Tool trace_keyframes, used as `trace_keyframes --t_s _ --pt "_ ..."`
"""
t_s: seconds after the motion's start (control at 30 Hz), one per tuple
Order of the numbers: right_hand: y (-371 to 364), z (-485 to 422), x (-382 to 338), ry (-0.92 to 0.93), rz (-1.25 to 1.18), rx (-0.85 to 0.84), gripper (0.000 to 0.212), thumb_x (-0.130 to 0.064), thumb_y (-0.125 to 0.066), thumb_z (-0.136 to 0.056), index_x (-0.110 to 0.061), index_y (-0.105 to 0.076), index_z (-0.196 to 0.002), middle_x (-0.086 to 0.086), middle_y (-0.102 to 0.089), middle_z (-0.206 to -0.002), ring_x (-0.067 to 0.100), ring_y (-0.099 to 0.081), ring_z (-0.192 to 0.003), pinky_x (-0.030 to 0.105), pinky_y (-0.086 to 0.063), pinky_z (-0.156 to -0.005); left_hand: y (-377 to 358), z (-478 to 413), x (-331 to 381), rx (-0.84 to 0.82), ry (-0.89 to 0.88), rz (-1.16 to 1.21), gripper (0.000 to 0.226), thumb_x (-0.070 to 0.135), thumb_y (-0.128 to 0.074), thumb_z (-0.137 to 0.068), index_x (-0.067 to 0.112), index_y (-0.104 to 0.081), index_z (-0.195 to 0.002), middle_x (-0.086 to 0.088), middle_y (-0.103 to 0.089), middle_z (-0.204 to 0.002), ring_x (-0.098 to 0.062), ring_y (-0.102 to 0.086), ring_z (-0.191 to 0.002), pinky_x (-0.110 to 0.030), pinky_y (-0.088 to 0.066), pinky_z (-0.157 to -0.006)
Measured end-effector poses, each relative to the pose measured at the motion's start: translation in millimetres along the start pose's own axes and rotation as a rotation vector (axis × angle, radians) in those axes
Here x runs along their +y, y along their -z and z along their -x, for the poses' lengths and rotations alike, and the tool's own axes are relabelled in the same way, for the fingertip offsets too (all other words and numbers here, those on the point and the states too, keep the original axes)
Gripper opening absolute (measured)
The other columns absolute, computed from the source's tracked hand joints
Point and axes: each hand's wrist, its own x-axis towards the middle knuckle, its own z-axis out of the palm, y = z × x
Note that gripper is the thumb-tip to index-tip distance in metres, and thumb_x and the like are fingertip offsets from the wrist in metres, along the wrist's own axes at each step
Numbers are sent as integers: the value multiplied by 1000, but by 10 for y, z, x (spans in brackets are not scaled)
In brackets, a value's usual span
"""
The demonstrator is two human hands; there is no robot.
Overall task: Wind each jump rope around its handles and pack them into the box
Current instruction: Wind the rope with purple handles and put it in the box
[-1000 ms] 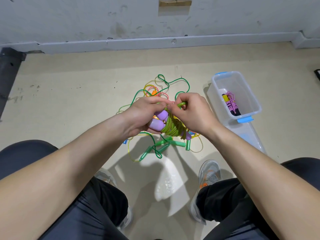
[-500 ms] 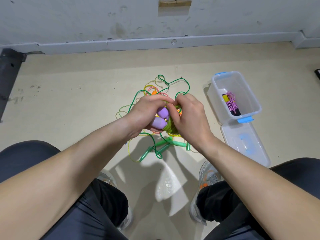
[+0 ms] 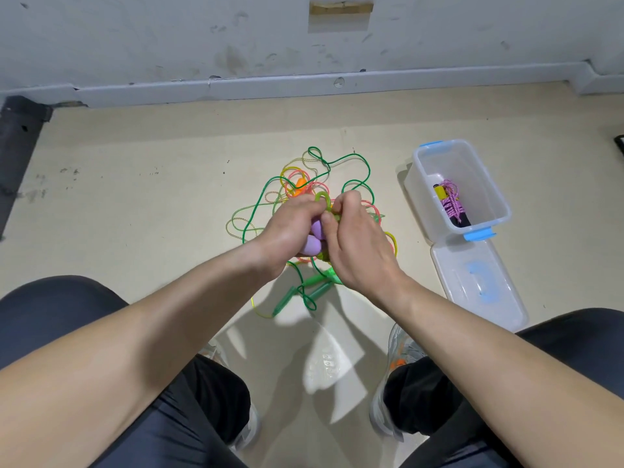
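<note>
My left hand (image 3: 287, 231) grips the two purple handles (image 3: 313, 238) of a jump rope held together above the floor. My right hand (image 3: 354, 244) pinches the yellow-green cord (image 3: 321, 198) of that rope, which loops over the handles' top; most of the wound cord is hidden behind my fingers. Under my hands a tangle of loose ropes (image 3: 317, 170) in green, pink and yellow lies on the floor, with green handles (image 3: 314, 288) near my feet. The clear box (image 3: 472, 157) with blue latches stands to the right and holds one wound pink rope (image 3: 450, 201).
The box's clear lid (image 3: 479, 282) lies flat on the floor just in front of the box. A grey wall with a skirting board (image 3: 304, 86) runs along the far side. My knees and shoes (image 3: 395, 352) frame the bottom of the view.
My right hand has slid left and up over the handles, carrying the yellow-green cord around their top. My left hand has kept its grip, drifting slightly away from me.
</note>
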Motion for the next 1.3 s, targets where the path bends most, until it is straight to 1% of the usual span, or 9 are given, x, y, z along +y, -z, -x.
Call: trace_keyframes --t_s 0.1,0.3,0.43,0.5,0.7,0.87,1.03,1.13,1.3 --pt "-82 31 43 22 -28 22 17 -23 -41 -99 -11 -40 -111 2 -39 -107 23 -43 -102 26 -28 -82 -50 -6 -24 -58 -26 131 19 19 -43 -108 12 -60 -105 1 -52 -63 -7 -54 -49 -19 -51 -51" --pt "-66 -42 16 -288 -405 -73 45 -28 -45 -85 -16 -42 -128 -6 -37 -122 -1 -34 -114 7 -33 -88 -81 -130 -208 -12 -120 -178 25 31 -43 -106 26 -65 -95 11 -54 -53 -14 -50 -53 -31 -42 -62" --pt "-89 -75 -8 -540 -712 -101 65 -51 -43 -79 -26 -49 -139 -8 -47 -133 13 -43 -133 40 -42 -108 64 -201 -180 -15 -197 -396 29 35 -41 -106 21 -58 -86 6 -55 -56 -16 -50 -51 -41 -49 -65" --pt "-89 -117 28 -555 -694 -94 53 -53 -44 -86 -29 -56 -131 -2 -57 -134 18 -52 -128 43 -43 -107 98 -205 -146 -48 -236 -466 30 31 -40 -108 22 -55 -83 4 -55 -57 -9 -49 -44 -36 -48 -62" --pt "8 -197 163 -630 -869 -147 16 -22 -65 -97 -16 -66 -112 3 -62 -83 18 -58 -70 30 -48 -57 186 -233 -97 -203 -197 -408 27 23 -39 -109 15 -64 -114 12 -47 -50 -7 -42 -38 -21 -36 -45" --pt "107 -248 230 -546 -739 -100 12 -8 -67 -94 -18 -65 -87 -4 -55 -68 10 -53 -58 24 -44 -52 198 -227 -56 -311 -127 -394 26 19 -39 -109 10 -63 -108 0 -52 -63 -9 -44 -44 -22 -41 -48" --pt "165 -295 237 -405 -474 -132 5 -15 -63 -97 -11 -65 -96 -7 -60 -72 5 -58 -60 18 -44 -56 157 -238 -44 -319 -76 -379 33 18 -43 -107 14 -61 -79 6 -53 -53 -12 -47 -44 -20 -41 -45" --pt "158 -327 248 -390 -442 -127 8 -20 -62 -98 -13 -65 -94 -3 -64 -69 11 -61 -62 32 -48 -64 109 -245 -53 -299 -69 -374 54 17 -46 -105 26 -69 -56 6 -51 -50 -10 -47 -44 -17 -41 -42" --pt "209 -367 227 -401 -420 -116 9 -29 -61 -91 -24 -63 -85 -7 -70 -74 15 -66 -73 50 -57 -84 33 -219 -99 -347 -49 -403 41 20 -47 -101 24 -76 -72 0 -49 -59 -10 -49 -45 -20 -44 -46"
